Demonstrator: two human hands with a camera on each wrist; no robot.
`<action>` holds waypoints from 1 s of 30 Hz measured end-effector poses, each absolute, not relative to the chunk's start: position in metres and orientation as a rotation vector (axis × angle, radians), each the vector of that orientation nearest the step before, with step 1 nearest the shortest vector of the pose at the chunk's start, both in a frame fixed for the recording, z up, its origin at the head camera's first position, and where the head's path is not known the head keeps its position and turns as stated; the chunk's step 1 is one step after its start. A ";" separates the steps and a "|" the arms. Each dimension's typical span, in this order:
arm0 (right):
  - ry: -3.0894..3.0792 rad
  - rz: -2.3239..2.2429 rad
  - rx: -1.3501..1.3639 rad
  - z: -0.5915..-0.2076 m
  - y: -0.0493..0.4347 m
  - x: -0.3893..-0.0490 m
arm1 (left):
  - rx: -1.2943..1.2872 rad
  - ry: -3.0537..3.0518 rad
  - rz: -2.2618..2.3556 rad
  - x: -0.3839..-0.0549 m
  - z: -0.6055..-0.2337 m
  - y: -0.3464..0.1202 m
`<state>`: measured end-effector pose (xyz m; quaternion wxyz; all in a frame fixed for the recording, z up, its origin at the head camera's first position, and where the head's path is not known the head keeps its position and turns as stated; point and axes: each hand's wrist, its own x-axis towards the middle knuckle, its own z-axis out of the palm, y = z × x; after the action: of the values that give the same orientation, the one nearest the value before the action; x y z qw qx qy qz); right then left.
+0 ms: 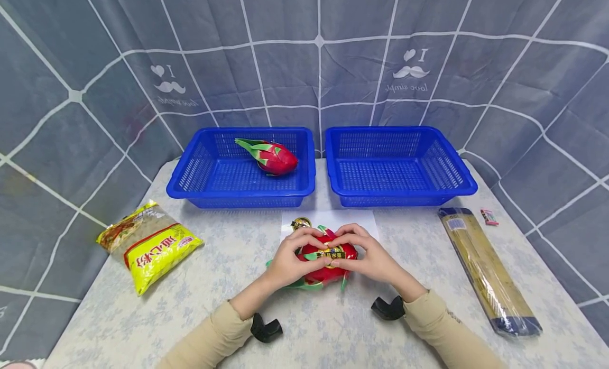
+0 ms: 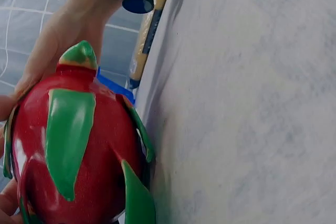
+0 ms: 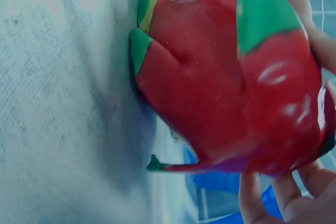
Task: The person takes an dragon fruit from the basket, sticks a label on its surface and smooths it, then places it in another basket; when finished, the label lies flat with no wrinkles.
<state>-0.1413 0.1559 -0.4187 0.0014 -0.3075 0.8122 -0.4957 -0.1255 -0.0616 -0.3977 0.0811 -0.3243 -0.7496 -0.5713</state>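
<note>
A red dragon fruit (image 1: 323, 275) with green leaf tips lies on its side on the table, in front of me. On its upper side is a round black-and-gold label (image 1: 337, 256). My left hand (image 1: 289, 257) grips the fruit from the left, its fingers and thumb bent at the label's edge. From the right, my right hand (image 1: 370, 257) does likewise, fingertips meeting the left ones above the label. Both wrist views show the fruit's glossy side (image 2: 100, 145) close up, with right-hand fingers (image 3: 286, 190) behind it. Another round label (image 1: 301, 223) lies on a white sheet (image 1: 367, 219) just beyond.
Two blue baskets stand at the back; the left basket (image 1: 238, 193) holds another dragon fruit (image 1: 278, 160), the right basket (image 1: 404, 192) nothing. A yellow food bag (image 1: 157, 247) lies left. At right are a long pack of dried noodles (image 1: 485, 268) and a small pink packet (image 1: 489, 217).
</note>
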 end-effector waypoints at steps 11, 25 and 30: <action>2.320 -1.755 -1.022 -0.409 0.154 -0.139 | -0.970 -2.350 -1.969 -0.148 -0.423 -0.071; 2.339 -1.829 -0.861 -0.435 0.148 -0.142 | -0.929 -2.311 -1.925 -0.146 -0.423 -0.069; 2.483 -1.844 -0.757 -0.414 0.133 -0.126 | -0.965 -2.292 -1.784 -0.131 -0.402 -0.064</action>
<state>-0.1261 0.1334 -0.4144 -0.0215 -0.2378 0.7796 -0.5789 -0.1313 -0.0640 -0.4022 0.0406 -0.3152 -0.7482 -0.5825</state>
